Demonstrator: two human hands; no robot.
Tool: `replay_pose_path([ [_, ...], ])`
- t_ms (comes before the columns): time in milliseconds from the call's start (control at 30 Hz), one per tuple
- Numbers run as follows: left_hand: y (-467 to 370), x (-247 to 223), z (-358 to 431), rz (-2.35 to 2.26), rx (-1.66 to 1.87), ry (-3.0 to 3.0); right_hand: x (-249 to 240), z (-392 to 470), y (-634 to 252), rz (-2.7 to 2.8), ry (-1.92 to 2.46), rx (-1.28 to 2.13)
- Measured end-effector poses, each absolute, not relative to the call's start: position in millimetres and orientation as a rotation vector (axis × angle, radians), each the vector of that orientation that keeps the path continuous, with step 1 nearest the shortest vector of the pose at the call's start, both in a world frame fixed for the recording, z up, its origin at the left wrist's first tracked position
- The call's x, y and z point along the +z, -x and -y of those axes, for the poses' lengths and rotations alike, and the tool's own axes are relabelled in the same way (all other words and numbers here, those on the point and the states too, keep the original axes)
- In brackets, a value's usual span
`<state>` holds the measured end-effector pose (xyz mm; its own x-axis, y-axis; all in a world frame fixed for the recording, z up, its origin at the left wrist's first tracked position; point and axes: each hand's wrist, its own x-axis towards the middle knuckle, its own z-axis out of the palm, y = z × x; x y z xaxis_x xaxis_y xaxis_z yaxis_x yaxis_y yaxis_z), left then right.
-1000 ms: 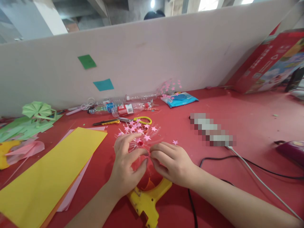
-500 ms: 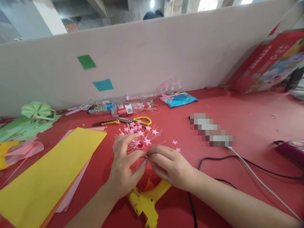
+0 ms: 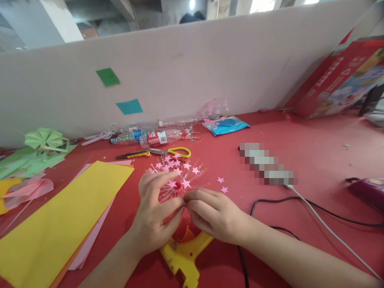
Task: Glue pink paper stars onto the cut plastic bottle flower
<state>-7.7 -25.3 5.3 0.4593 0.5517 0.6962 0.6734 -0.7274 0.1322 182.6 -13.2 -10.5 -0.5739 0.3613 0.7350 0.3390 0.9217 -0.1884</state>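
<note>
Before a white partition (image 3: pixel 192 68), both hands (image 3: pixel 152 218) (image 3: pixel 220 214) pinch, contents unclear, above a red table (image 3: pixel 321 156).

The right hand (image 3: pixel 214 210) sits farther left now, its fingertips meeting those of the left hand (image 3: pixel 154 218), itself slightly nearer the person. Beside the right hand, a second loose pink star (image 3: pixel 224 190) is in view. The star-tipped clear plastic burst (image 3: pixel 177 185) dips toward the person.

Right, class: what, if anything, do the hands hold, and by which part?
It cannot be told: the left hand and right hand come together at the fingertips, hiding anything pinched there, near the stars.
</note>
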Motion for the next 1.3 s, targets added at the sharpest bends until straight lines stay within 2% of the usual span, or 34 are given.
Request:
replay_pose_path([
  [233, 7.6, 8.5, 26.7, 1.086, -1.14, 2.606, -10.0, 13.6, -181.2, 2.187, 0.483, 0.137],
  [633, 7.3, 9.0, 26.9, 1.128, -1.208, 2.678, -9.8, 16.2, -177.9, 2.053, 0.625, 0.551],
  [1300, 6.6, 8.5, 27.7, 1.266, -1.12, 2.67, -8.2, 16.0, -173.1, 2.02, 0.709, 0.474],
])
